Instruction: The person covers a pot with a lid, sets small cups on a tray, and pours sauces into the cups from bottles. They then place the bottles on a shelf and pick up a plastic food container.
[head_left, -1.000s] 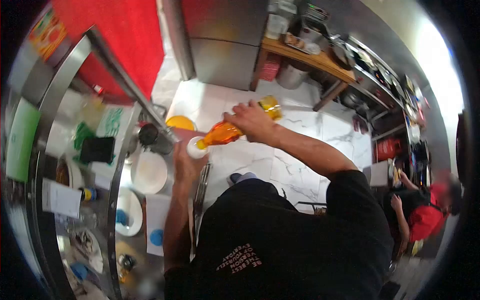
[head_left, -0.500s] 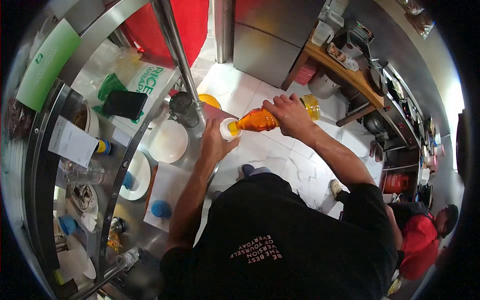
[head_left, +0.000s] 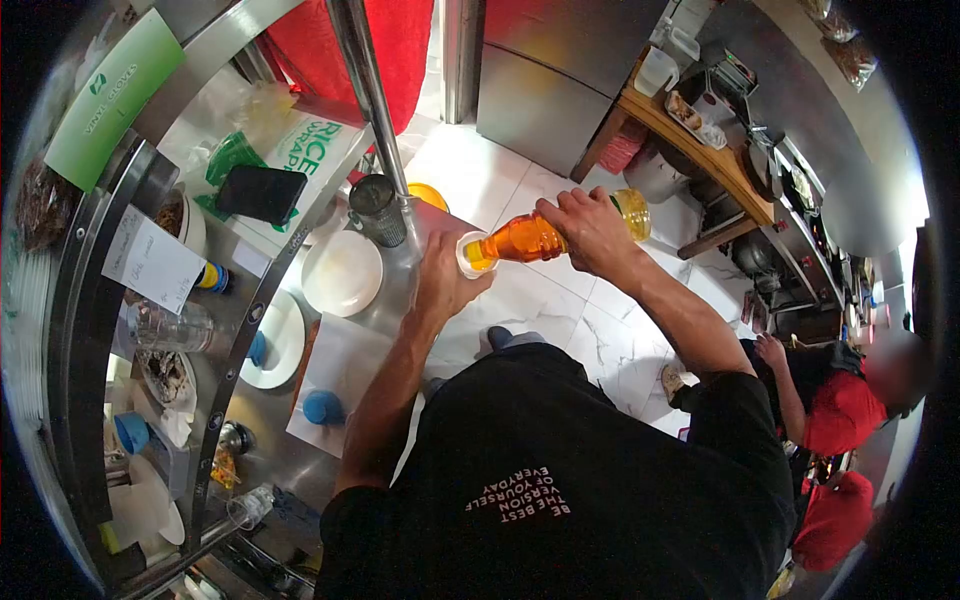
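My left hand (head_left: 442,272) is wrapped round a small white cup (head_left: 490,270) near the table's edge. Gripped in my right hand (head_left: 592,230) is a clear bottle (head_left: 520,238) with orange liquid toward its neck and a paler yellow look at its base. It lies tipped nearly sideways, its neck pointing into the cup's mouth. Yellow-orange shows at the cup's opening; how full it is I cannot tell. Just beyond my left hand, a dark tumbler (head_left: 377,212) and a white plate (head_left: 341,273) stand on the metal table (head_left: 405,285).
A blue cup (head_left: 322,407) sits on a white sheet beside my left forearm. Another white plate (head_left: 285,345) lies behind it. A shelf at left carries a black phone (head_left: 262,194) and a jar (head_left: 172,328). At right are a wooden counter (head_left: 700,150) and people in red (head_left: 845,410).
The view has shifted slightly. My hands keep the bottle tipped at the white cup. At the right, more of the people in red shows, one with a raised hand.
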